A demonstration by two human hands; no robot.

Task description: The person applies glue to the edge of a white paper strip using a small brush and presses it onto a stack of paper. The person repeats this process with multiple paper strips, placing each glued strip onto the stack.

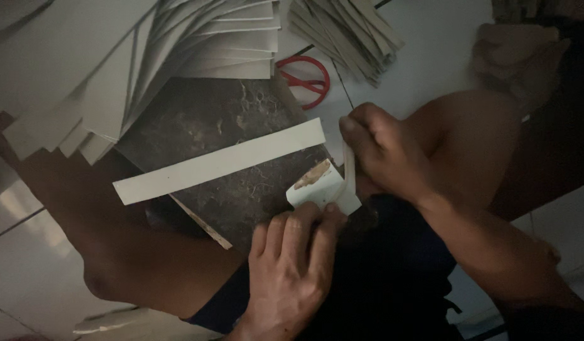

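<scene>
At far left, a fanned stack of pale card sheets (115, 69) lies on the tiled floor (27, 271), its lower edges overlapping a dark marbled board (210, 126). A long pale card strip (219, 161) lies slantwise across that board, rising from lower left to upper right. Just right of the strip's centre, a small pale card piece (323, 189) carries a brown smear near its upper edge and has a narrow band bent up along its right side. The left hand (292, 265) lies directly below this piece, fingers pressed together, their tips bearing on its lower edge. The right hand (383, 151) sits just beside it on the right, curled closed, pinching the upturned band. Above, red-handled scissors (307, 79) lie on the floor, partly under the sheets. Further right, a second bundle of card strips (345, 31) lies fanned at the upper edge.
</scene>
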